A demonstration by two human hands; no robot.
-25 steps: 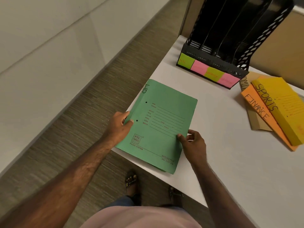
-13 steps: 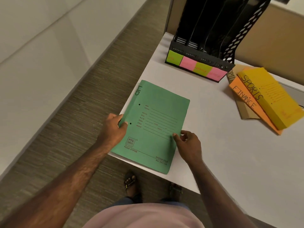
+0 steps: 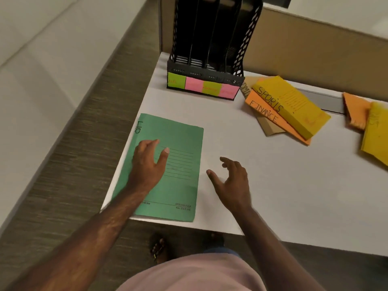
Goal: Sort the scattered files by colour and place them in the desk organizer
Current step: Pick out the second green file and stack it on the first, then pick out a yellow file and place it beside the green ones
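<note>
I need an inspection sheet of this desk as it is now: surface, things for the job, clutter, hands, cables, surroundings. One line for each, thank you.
Surface: white desk, files lying flat on it.
Job's things: green file at the near left edge; yellow SPORTS file on the orange FINANCE file, over a brown file; more orange and yellow files at far right; black desk organizer, slots look empty, with green and pink sticky labels.
Clutter: nothing seen.
Hands: left hand over the green file, fingers spread; right hand open above bare desk.
Cables: nothing seen.
Surroundings: carpet floor, tan partition.
</note>
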